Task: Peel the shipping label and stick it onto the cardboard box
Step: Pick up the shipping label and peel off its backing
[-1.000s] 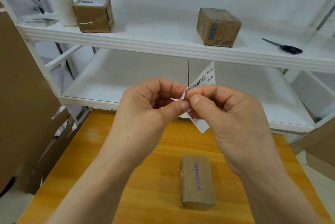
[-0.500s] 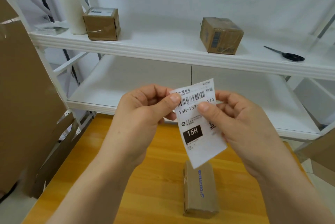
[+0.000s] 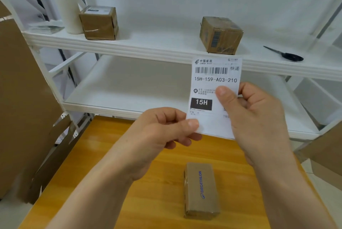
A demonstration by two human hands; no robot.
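The shipping label [image 3: 215,88] now stands upright and faces the camera in full, where a second ago it was bunched edge-on between the fingertips and half a second ago was only partly turned. The left hand [image 3: 162,132] has dropped from the top edge to pinch the lower left corner between thumb and forefinger, while the right hand [image 3: 253,115] pinches the right side, its thumb lying across the printed face. The label has also risen, so its top overlaps the front edge of the shelf [image 3: 129,51]. This looks like a hunt for a corner to start the peel; whether the backing has begun to separate cannot be told. The cardboard box [image 3: 200,190] lies untouched on the wooden surface [image 3: 129,201], below the hands and well apart from the label, so sticking is not yet near.
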